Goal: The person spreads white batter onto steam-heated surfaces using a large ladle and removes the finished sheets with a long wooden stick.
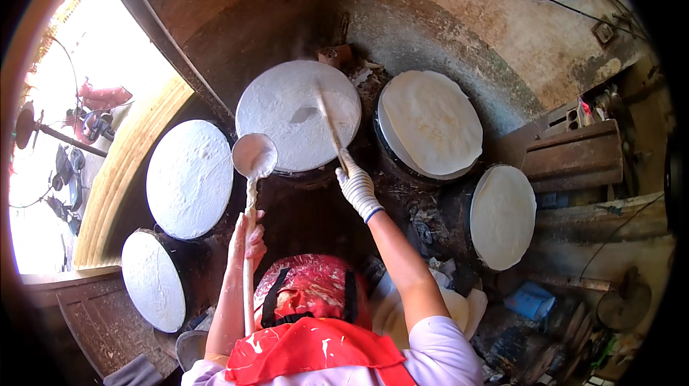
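My left hand [247, 239] is bare and closed around the long pale handle of a ladle [256, 155]. The ladle's bowl, coated with white batter, hangs by the near left edge of a round griddle [269, 109]. White batter covers most of that griddle, with a greyish gap near the middle. My right hand [357, 188], in a striped knitted glove, grips a thin wooden stick [328, 117]. The stick reaches over the right part of the same griddle; its far end is blurred, so I cannot tell whether it touches the batter.
Two white-coated griddles [190, 179] [153, 282] stand to the left. At the right, one griddle bears a round flat sheet [430, 124], and another a pale layer [502, 217]. A red batter-splashed thing [308, 278] is before me. A blue packet [531, 301] lies right; wooden boards [574, 156] stand beyond.
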The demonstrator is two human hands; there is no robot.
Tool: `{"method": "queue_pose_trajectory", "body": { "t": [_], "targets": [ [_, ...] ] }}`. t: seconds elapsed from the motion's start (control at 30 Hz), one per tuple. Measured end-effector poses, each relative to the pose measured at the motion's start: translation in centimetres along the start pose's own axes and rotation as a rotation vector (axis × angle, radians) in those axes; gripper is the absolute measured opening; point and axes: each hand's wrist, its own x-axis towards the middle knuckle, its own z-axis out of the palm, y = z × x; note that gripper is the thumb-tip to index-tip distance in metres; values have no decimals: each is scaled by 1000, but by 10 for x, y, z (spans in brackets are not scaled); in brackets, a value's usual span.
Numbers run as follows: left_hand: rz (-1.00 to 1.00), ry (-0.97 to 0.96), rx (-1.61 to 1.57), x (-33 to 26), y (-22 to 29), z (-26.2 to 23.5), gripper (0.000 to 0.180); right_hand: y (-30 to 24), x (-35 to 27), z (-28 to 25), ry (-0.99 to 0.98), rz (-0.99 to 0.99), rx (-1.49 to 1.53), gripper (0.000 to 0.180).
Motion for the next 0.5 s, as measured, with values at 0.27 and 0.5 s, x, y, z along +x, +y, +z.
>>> {"method": "queue_pose_trajectory", "body": {
  "t": [0.27,0.5],
  "targets": [
    [-30,-54,-19,-5,-1,2,49,12,-41,23,167,34,328,43],
    [20,-80,-36,-14,0,-2,48,24,-1,35,114,123,598,37]
  ]
}}
